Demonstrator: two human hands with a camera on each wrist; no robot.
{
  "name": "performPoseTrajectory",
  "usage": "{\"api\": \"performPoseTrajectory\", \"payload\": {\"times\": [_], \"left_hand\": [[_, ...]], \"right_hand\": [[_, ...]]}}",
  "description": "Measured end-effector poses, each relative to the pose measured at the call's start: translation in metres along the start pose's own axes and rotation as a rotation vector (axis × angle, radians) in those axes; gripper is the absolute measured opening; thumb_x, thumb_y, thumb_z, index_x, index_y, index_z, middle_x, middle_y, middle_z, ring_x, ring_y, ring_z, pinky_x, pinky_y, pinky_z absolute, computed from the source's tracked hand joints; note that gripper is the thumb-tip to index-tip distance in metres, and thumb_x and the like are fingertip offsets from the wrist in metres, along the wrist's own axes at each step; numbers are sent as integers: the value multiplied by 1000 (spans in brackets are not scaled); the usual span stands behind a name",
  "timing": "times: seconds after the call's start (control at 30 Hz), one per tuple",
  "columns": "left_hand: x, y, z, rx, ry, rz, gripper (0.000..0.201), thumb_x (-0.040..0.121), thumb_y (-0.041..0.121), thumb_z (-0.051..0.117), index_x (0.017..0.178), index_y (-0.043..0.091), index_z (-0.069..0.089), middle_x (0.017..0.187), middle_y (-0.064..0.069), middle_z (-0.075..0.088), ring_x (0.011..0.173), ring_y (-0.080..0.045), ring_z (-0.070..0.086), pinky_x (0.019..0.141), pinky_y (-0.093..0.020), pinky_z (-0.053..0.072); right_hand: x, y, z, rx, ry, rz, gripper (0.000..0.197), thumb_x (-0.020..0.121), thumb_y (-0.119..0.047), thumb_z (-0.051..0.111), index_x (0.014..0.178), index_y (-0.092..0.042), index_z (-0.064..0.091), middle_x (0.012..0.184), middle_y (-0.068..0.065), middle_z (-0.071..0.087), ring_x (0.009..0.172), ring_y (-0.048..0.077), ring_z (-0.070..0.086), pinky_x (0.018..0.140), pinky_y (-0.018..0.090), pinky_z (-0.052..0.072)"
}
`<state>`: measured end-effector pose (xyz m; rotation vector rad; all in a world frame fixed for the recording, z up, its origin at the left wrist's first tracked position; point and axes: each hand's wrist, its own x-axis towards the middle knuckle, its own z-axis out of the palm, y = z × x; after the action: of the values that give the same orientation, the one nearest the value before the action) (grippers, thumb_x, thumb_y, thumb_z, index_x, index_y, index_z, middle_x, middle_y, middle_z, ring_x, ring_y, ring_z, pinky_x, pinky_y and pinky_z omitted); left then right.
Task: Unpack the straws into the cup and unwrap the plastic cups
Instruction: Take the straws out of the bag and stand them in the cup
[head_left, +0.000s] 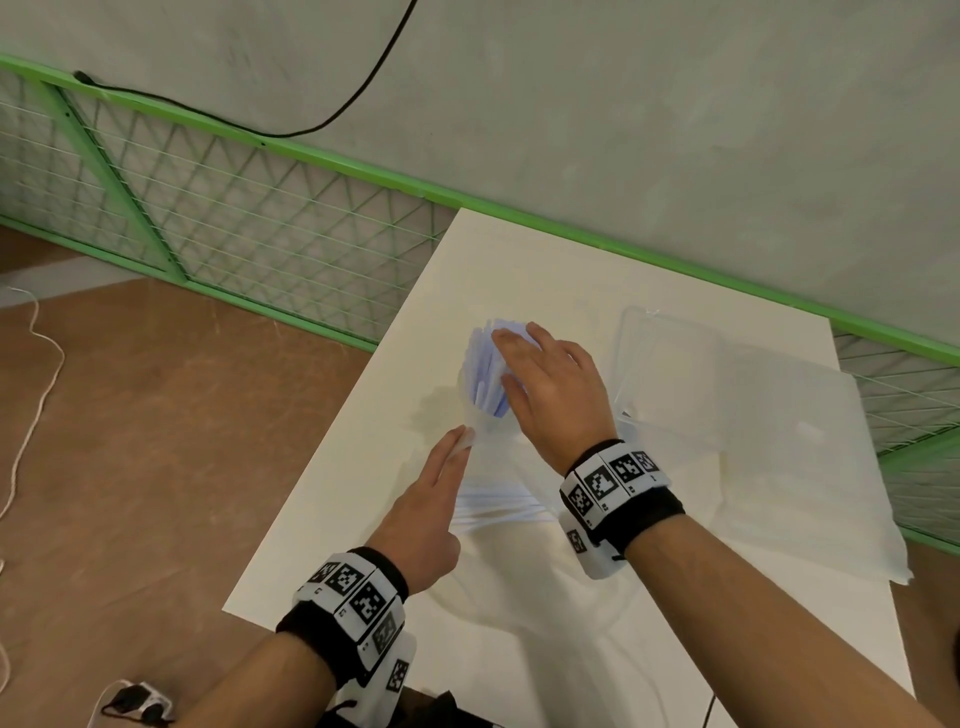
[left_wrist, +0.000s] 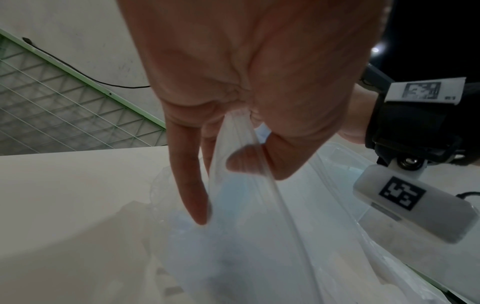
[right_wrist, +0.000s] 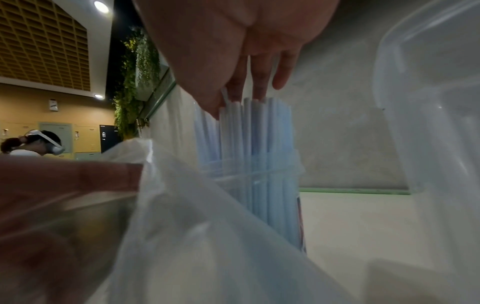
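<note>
Head view: we see both hands over the near-left part of the white table (head_left: 597, 597). Our right hand (head_left: 558, 395) lies with straight fingers on the tops of the pale blue straws (head_left: 488, 371), which stand upright in the clear cup (head_left: 480, 415). Our left hand (head_left: 423, 525) reaches toward the cup's base with a fold of clear plastic bag (head_left: 465, 441) at its fingertips. A clear container (head_left: 670, 364) stands just right of the right hand, on a white cloth (head_left: 810, 483) that overhangs the table's right edge.

Left wrist view adds what the head view hides: the thumb and fingers of the left hand (left_wrist: 246, 86) pinch the bag (left_wrist: 239, 164), which hangs down from the grip.

Right wrist view shows the fingertips (right_wrist: 259, 86) of the right hand (right_wrist: 233, 41) touching the straw ends (right_wrist: 246, 144), gripping nothing, with the bag (right_wrist: 194, 236) draped across the cup (right_wrist: 272, 185).

The cup stands near the table's left edge; bare tabletop lies beyond it toward the green-framed wall (head_left: 675, 130).
</note>
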<state>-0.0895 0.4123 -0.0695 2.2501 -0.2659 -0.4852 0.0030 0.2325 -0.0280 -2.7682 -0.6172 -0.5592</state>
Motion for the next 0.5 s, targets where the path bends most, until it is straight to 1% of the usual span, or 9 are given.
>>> {"api": "performPoseTrajectory", "payload": {"times": [0.03, 0.1, 0.2, 0.27, 0.33, 0.4, 0.43, 0.47, 0.5], "left_hand": [[0, 0, 0, 2, -1, -1, 109, 70, -15, 46, 155, 35, 2, 157, 29, -10, 131, -9, 43, 90, -29, 52], [0, -1, 0, 3, -1, -2, 108, 70, -15, 46, 155, 35, 2, 157, 29, -11, 130, -8, 44, 90, -28, 52], [0, -2, 0, 2, -4, 0, 108, 70, -15, 46, 155, 36, 2, 157, 29, -11, 131, -8, 43, 91, -27, 51], [0, -2, 0, 5, -1, 7, 108, 70, -15, 46, 155, 35, 2, 158, 28, -11, 133, -8, 42, 91, -27, 51], [-1, -1, -1, 3, -2, 6, 108, 70, -15, 46, 155, 35, 2, 158, 27, -11, 134, -8, 40, 91, -25, 50], [-2, 1, -2, 0, -6, 1, 108, 71, -14, 46, 155, 36, 0, 158, 28, -12, 135, -8, 39, 88, -21, 48], [-2, 2, -3, 1, -11, -4, 108, 72, -13, 46, 155, 36, -1, 158, 28, -13, 134, -8, 41, 85, -19, 47], [-2, 3, -3, 4, -16, -11, 108, 72, -13, 47, 155, 37, -2, 157, 28, -14, 131, -10, 44, 82, -18, 47], [-2, 3, -4, 9, -19, -16, 108, 72, -12, 47, 155, 37, -2, 156, 29, -14, 126, -13, 49, 79, -20, 48]], "right_hand": [[-1, 2, 1, 0, -9, 7, 40, 93, -12, 53, 133, -9, 57, 131, 3, 63, 129, 31, 53, 99, 44, 43], [-4, 3, 1, 11, -55, 20, 38, 97, -18, 47, 132, -14, 58, 133, -1, 62, 132, 29, 49, 101, 45, 41], [-12, -1, 0, -9, -159, -17, 41, 100, -32, 34, 135, -22, 55, 144, -9, 51, 140, 23, 38, 107, 44, 33], [-16, -4, -2, -3, -169, -28, 45, 101, -37, 32, 140, -25, 49, 150, -11, 43, 145, 18, 30, 110, 42, 28], [-14, -7, -8, 83, -115, 9, 52, 100, -40, 34, 149, -23, 36, 158, -8, 30, 147, 13, 22, 113, 39, 24], [-10, -14, -13, 171, -53, 43, 61, 99, -40, 37, 154, -17, 24, 163, -3, 16, 148, 11, 18, 114, 34, 20], [-8, -18, -14, 162, -47, 31, 63, 99, -39, 38, 154, -14, 21, 163, -1, 14, 149, 12, 18, 114, 33, 19], [-8, -23, -13, 117, -71, 8, 64, 98, -38, 39, 154, -13, 21, 163, 0, 14, 149, 13, 18, 114, 33, 19], [-10, -26, -9, 54, -122, -14, 64, 98, -38, 40, 154, -13, 23, 163, 0, 16, 149, 15, 17, 115, 36, 21]]}}
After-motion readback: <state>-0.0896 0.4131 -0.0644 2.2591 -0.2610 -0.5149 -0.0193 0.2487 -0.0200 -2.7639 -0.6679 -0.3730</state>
